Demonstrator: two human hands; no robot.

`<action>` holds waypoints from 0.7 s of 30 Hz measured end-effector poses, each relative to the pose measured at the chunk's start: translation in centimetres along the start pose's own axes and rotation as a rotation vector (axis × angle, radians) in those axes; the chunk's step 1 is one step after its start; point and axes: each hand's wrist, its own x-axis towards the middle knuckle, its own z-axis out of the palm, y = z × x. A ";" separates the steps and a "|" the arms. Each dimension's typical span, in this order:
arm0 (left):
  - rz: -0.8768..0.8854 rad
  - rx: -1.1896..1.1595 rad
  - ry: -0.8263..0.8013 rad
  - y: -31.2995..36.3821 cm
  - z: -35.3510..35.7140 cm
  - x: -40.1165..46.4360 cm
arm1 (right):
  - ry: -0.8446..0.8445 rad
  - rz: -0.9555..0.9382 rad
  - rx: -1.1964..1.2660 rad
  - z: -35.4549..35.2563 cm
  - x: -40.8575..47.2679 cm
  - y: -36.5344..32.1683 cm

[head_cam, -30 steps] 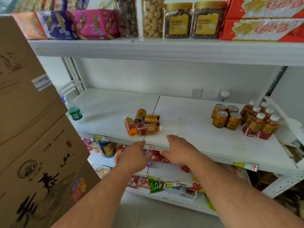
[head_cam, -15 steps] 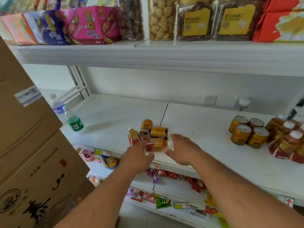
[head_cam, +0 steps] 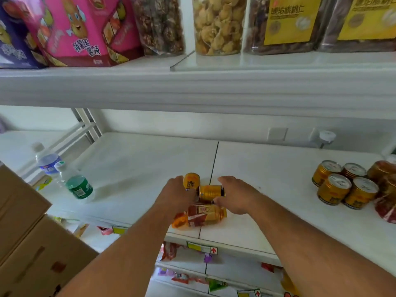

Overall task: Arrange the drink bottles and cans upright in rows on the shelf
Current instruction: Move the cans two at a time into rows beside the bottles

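Observation:
Near the front middle of the white shelf (head_cam: 278,221) lies a small heap of drinks. My left hand (head_cam: 176,197) curls around the near end of a gold can (head_cam: 191,180) that lies pointing away from me. My right hand (head_cam: 236,196) pinches the right end of a second gold can (head_cam: 211,191) lying crosswise. In front of them a brown-labelled tea bottle (head_cam: 206,213) lies on its side, with an orange bottle (head_cam: 179,222) partly under my left wrist. Several gold cans (head_cam: 342,186) stand upright in rows at the right, with tea bottles (head_cam: 385,189) beside them.
Two water bottles, one green-labelled (head_cam: 79,187) and one blue-labelled (head_cam: 48,162), stand at the shelf's left end. Cardboard boxes (head_cam: 23,232) are stacked close on my left. The upper shelf (head_cam: 192,88) with jars and snack boxes hangs low overhead. Snack packets fill the lower shelves.
Both hands moved forward from the shelf's front edge onto the heap, and each has closed on a gold can. The view has come closer to the shelf.

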 end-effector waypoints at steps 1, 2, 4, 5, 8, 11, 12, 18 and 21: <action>-0.009 0.001 -0.009 -0.2 -0.1 1.4 | -0.004 0.006 -0.006 0.0 0.8 -0.1; -0.019 -0.006 -0.020 -0.4 -0.1 2.6 | -0.011 0.014 -0.010 0.1 1.5 -0.3; -0.039 -0.038 -0.050 -0.6 -0.3 4.8 | -0.025 0.023 -0.021 0.3 2.8 -0.4; -0.038 -0.033 -0.070 -0.6 -0.3 5.7 | -0.031 0.028 -0.027 0.4 3.5 -0.5; -0.041 0.030 -0.131 -0.5 -0.2 7.7 | -0.059 0.054 -0.030 0.6 5.1 -0.5; -0.067 0.072 -0.180 -0.6 0.3 9.7 | -0.101 0.059 -0.045 0.6 6.5 -0.5; -0.078 0.088 -0.194 -0.5 0.5 10.1 | -0.119 0.060 -0.054 0.6 7.1 -0.5; -0.131 0.111 -0.261 -0.5 1.2 12.4 | -0.214 0.101 -0.063 0.9 9.5 -0.3; -0.162 0.086 -0.309 -0.7 1.2 13.3 | -0.254 0.099 -0.074 1.0 10.3 -0.3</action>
